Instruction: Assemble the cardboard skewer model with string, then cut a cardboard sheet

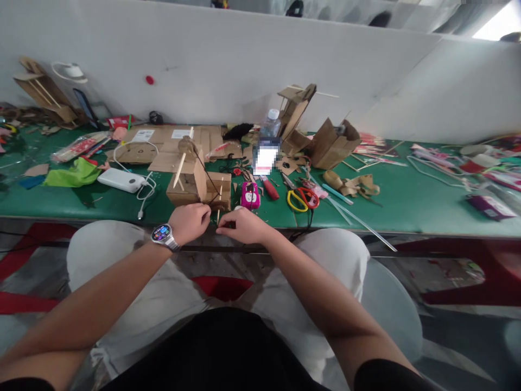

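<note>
A small brown cardboard model stands at the table's front edge, with wooden sticks through it and a dark string running down from its top. My left hand, a watch on its wrist, is closed at the model's front left corner. Its fingertips are pressed together near the string, and what they hold is too small to make out. My right hand pinches the lower end of a thin wooden stick that sticks out of the model's front. A pink box-like object lies just beyond my right hand.
The green table carries yellow scissors, red scissors, a red-handled tool, a phone with a lit screen, a bottle and a white power bank. Clear sticks overhang the front edge.
</note>
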Available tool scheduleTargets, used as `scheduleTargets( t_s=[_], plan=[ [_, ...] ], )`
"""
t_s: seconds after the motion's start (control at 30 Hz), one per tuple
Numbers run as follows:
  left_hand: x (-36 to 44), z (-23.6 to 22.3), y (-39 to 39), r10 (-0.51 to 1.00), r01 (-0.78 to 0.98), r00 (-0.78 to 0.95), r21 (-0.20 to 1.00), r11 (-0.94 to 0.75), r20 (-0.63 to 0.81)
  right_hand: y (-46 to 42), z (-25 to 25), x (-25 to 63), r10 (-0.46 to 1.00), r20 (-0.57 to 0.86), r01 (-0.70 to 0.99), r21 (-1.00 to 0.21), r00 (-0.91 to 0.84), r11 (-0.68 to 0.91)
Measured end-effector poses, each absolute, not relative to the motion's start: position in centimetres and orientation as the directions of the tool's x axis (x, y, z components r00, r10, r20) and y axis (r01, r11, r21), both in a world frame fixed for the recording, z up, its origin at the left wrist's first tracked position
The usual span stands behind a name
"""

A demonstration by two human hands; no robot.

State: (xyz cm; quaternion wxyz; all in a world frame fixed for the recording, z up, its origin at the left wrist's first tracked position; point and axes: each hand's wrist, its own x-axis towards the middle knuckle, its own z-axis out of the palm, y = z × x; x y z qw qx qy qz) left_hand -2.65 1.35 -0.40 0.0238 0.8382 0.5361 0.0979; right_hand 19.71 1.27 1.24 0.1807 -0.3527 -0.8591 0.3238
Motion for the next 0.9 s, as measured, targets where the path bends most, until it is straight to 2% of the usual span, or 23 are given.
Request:
scheduleTargets(
  t_s=[0.1, 0.2, 0.37, 0.53, 0.63, 0.7, 0.8, 0.9],
  plan=[
    [-2.7, -0.4, 1.4, 0.893, 0.874, 0.397, 0.211, -0.438, 0.21, 1.0, 1.0, 19.3, 0.738, 0.093, 0.493, -0.687, -0.669, 0.534],
    [-2.8, -0.4, 1.5, 0.874, 0.846, 0.375, 0.271, -0.459, 0.31, 1.5, 1.1, 19.5, 0.849, 0.144, 0.57, -0.684, -0.508, 0.456],
    [-2.8, -0.6, 1.6, 0.875, 0.842, 0.368, 0.286, -0.458, 0.315, 2.7, 1.3, 20.6, 0.959, 0.11, 0.836, -0.472, -0.259, 0.28],
    [-2.7, -0.7, 1.6, 0.869, 0.833, 0.372, 0.297, -0.467, 0.325, 3.1, 1.3, 20.8, 0.978, 0.089, 0.905, -0.37, -0.189, 0.209],
    [-2.9, -0.6, 1.6, 0.863, 0.829, 0.363, 0.3, -0.471, 0.353, 3.0, 1.5, 20.9, 0.971, 0.087, 0.894, -0.378, -0.224, 0.24],
    [-3.0, -0.5, 1.6, 0.864, 0.838, 0.35, 0.291, -0.461, 0.361, 2.9, 1.8, 21.0, 0.944, 0.065, 0.849, -0.419, -0.324, 0.32],
    [-3.0, -0.3, 1.5, 0.872, 0.863, 0.329, 0.26, -0.433, 0.361, 2.3, 2.1, 20.8, 0.832, 0.032, 0.684, -0.553, -0.554, 0.476],
    [-2.9, -0.1, 1.3, 0.875, 0.872, 0.328, 0.243, -0.426, 0.356, 1.2, 1.8, 20.0, 0.729, 0.022, 0.535, -0.665, -0.684, 0.521]
  ],
)
